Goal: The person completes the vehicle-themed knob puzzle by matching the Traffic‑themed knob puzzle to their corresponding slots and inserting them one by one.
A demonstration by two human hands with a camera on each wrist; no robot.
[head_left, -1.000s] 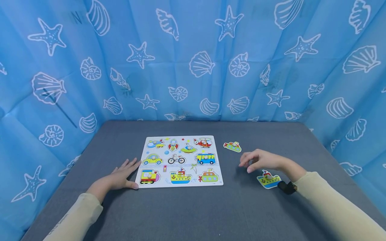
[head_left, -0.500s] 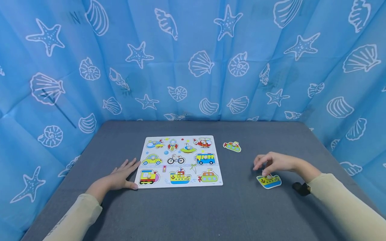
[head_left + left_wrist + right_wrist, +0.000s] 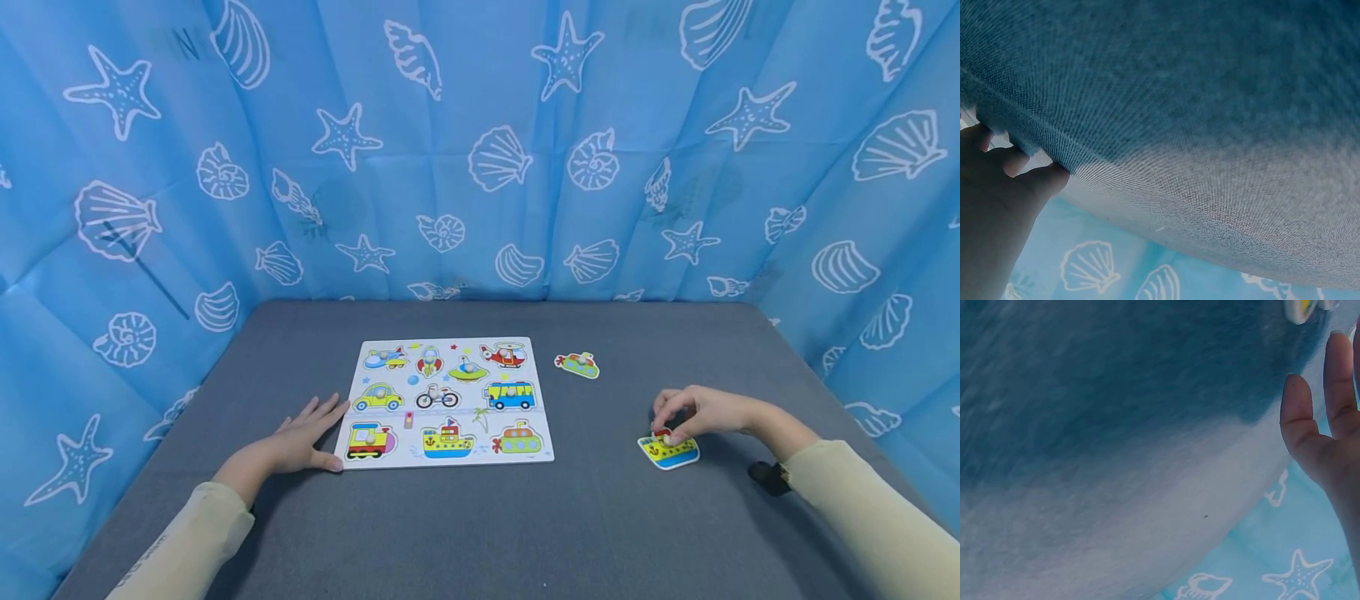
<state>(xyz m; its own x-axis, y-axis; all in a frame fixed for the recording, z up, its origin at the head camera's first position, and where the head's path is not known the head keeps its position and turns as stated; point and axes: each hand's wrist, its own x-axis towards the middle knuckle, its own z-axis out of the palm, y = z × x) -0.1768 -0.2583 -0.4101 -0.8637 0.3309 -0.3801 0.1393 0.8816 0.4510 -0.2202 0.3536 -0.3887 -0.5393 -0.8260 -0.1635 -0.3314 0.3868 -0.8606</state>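
A white puzzle board with vehicle pictures lies on the grey table. My left hand rests flat on the table, fingers straight, thumb touching the board's lower left corner. In the left wrist view the left hand lies against the grey cloth. To the right of the board lies a loose yellow and blue boat piece. My right hand is curled over it, fingertips pinching its small knob. The right wrist view shows two straight fingers and an edge of the boat piece.
A loose green submarine piece lies beyond the board's upper right corner. Blue curtains with shells and starfish close in the table on three sides. A black wrist strap sits at my right cuff.
My right hand has drawn back to the right, from left of the boat piece to over it, and its fingertips have closed on the knob. The left hand has stayed still.
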